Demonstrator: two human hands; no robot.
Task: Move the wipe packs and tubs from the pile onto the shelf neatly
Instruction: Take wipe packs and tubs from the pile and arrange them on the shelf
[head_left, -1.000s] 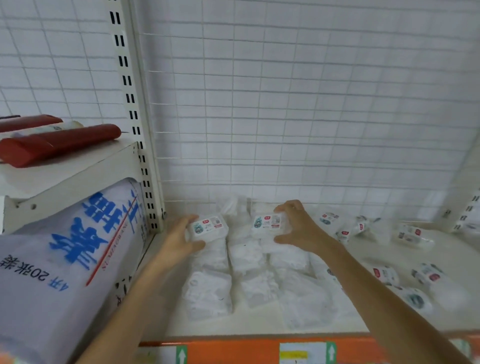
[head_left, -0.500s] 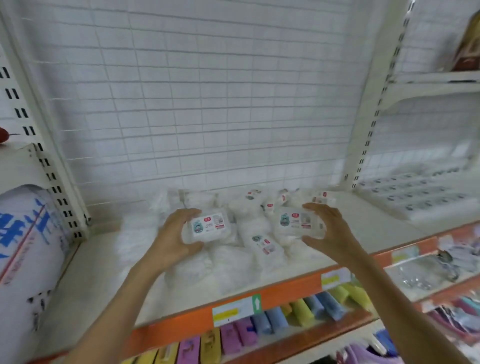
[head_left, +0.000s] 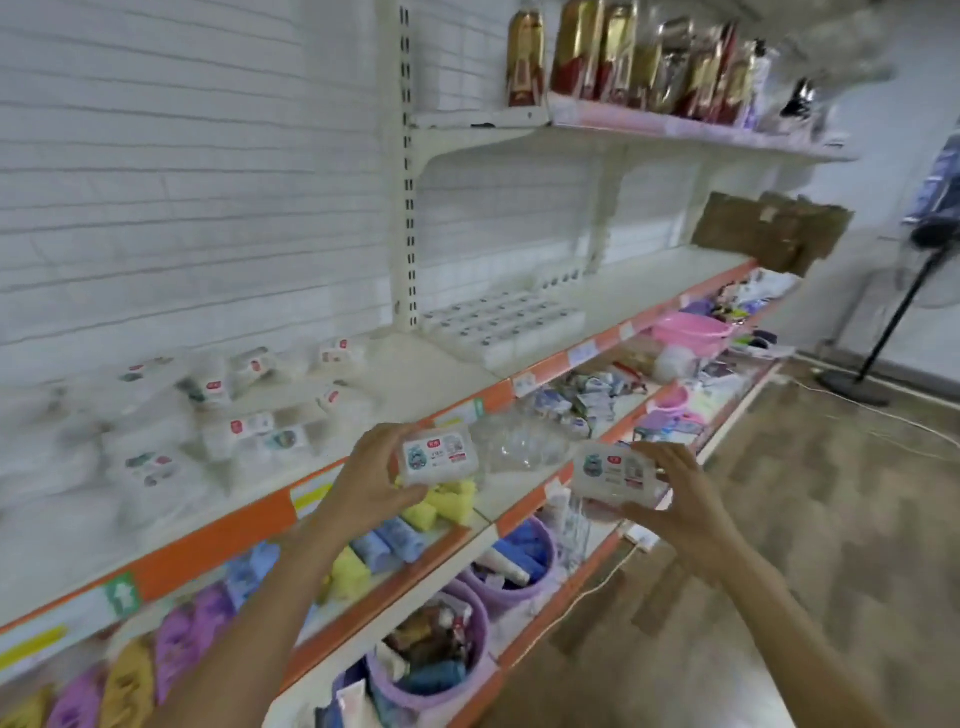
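My left hand (head_left: 371, 480) grips a small white wipe pack (head_left: 440, 453) with a blue and red label. My right hand (head_left: 670, 499) grips a second, similar wipe pack (head_left: 613, 470). Both packs are held in the air in front of the shelf's orange edge, clear of the shelf. The loose pile of wipe packs (head_left: 208, 415) lies blurred on the white shelf (head_left: 431, 374) to the left. Further right on the same shelf level, several packs stand in neat rows (head_left: 504, 325).
Lower shelves hold rolled coloured cloths (head_left: 395, 540), purple baskets (head_left: 431, 665) and a pink basin (head_left: 688, 330). Bottles and packets (head_left: 623, 57) line the top shelf. A cardboard box (head_left: 769, 234) sits far right. A fan stand (head_left: 883, 332) and cables are on the wooden floor.
Both hands have lifted their packs off the pile and carried them out past the shelf edge. The view has swung right, bringing the neat rows and the aisle into sight.
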